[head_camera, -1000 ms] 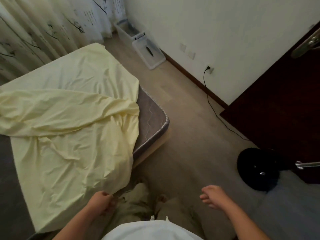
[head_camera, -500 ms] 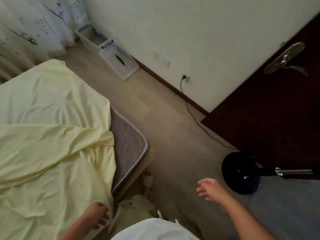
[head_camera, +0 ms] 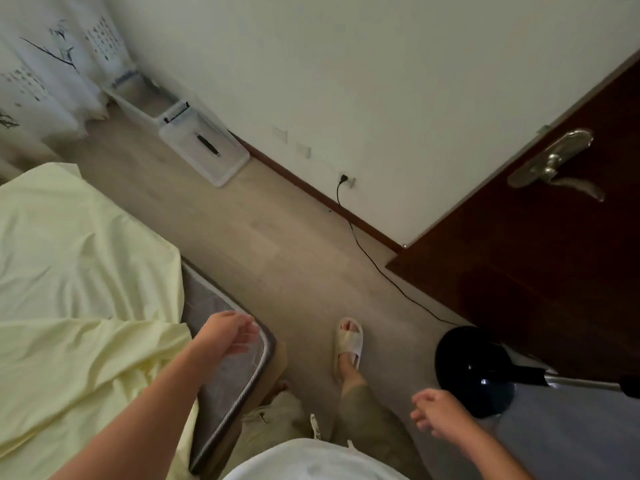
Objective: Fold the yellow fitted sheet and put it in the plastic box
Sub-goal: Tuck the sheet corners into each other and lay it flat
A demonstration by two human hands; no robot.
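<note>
Left hand (head_camera: 227, 332) over mattress (head_camera: 221, 386) corner, fingers loosely spread; right hand (head_camera: 436, 414) lower right, fingers loosely curled, gripping nothing. Yellow fitted sheet (head_camera: 69, 306) left, plastic box (head_camera: 138, 97) upper left.

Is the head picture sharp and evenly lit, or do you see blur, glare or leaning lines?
Head view: dim, soft light without hard shadows; the left hand and right hand look slightly motion-blurred; small glints sit on the door handle and the black stand base; the wide lens makes the door lean.
</note>
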